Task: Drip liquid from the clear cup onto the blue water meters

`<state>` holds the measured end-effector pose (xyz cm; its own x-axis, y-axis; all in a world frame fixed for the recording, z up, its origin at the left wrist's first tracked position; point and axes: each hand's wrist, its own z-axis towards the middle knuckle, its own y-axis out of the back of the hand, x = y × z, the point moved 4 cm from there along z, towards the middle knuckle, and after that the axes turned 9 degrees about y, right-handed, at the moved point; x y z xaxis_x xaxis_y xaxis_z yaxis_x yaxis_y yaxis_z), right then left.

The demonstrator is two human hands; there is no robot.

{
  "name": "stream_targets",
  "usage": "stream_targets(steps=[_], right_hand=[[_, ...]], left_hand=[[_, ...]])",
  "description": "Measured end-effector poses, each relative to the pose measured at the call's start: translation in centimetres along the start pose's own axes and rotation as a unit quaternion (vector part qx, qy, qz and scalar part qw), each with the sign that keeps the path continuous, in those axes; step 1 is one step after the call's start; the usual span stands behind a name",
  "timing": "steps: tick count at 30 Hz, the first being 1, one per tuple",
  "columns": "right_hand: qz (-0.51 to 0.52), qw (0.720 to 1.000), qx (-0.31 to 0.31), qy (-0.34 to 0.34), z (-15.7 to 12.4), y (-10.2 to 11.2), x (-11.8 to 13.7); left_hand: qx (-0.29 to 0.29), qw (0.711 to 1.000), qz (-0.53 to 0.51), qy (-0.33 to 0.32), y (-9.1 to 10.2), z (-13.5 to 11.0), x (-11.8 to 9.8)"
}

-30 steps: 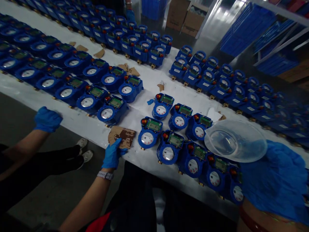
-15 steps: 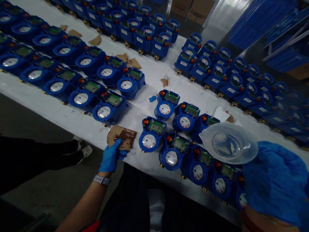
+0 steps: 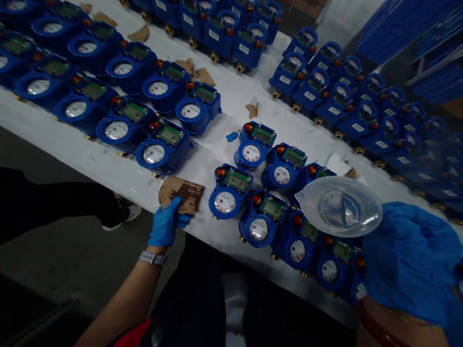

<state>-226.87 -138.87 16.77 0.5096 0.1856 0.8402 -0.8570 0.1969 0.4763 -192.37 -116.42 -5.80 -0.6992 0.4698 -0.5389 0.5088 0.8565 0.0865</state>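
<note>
My left hand [image 3: 165,222], in a blue glove, grips a torn brown piece of cardboard [image 3: 181,194] by its near edge, over the front of the table. At the right, my right hand [image 3: 408,260], also gloved, holds a clear plastic pouring cup [image 3: 340,206] with its spout to the left. The cup is above several blue water meters; its contents are hard to make out. Nearest the cardboard stands a water meter [image 3: 224,201] with a green circuit board, a small display and a white dial. Another water meter [image 3: 258,229] sits to its right.
Rows of blue water meters [image 3: 152,152] fill the left of the white-covered table [image 3: 231,103], with more water meters [image 3: 318,91] along the back. Cardboard scraps [image 3: 204,74] and a blue scrap [image 3: 232,137] lie between. A person's dark trouser leg [image 3: 83,197] is at left.
My view has shifted slightly, so the meters at the back appear higher. The cup appears a little farther left and up. Both hands keep their hold.
</note>
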Motion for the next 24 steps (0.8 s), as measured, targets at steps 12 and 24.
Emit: stream_targets(steps=[12, 24], right_hand=[[-0.043, 0.998, -0.001, -0.046, -0.43, -0.12, 0.12], [-0.095, 0.995, 0.021, -0.036, -0.54, 0.20, -0.67]], left_hand=[[0.018, 1.000, 0.010, -0.008, 0.05, 0.44, 0.24], [0.007, 1.000, 0.024, -0.016, -0.28, -0.02, -0.09]])
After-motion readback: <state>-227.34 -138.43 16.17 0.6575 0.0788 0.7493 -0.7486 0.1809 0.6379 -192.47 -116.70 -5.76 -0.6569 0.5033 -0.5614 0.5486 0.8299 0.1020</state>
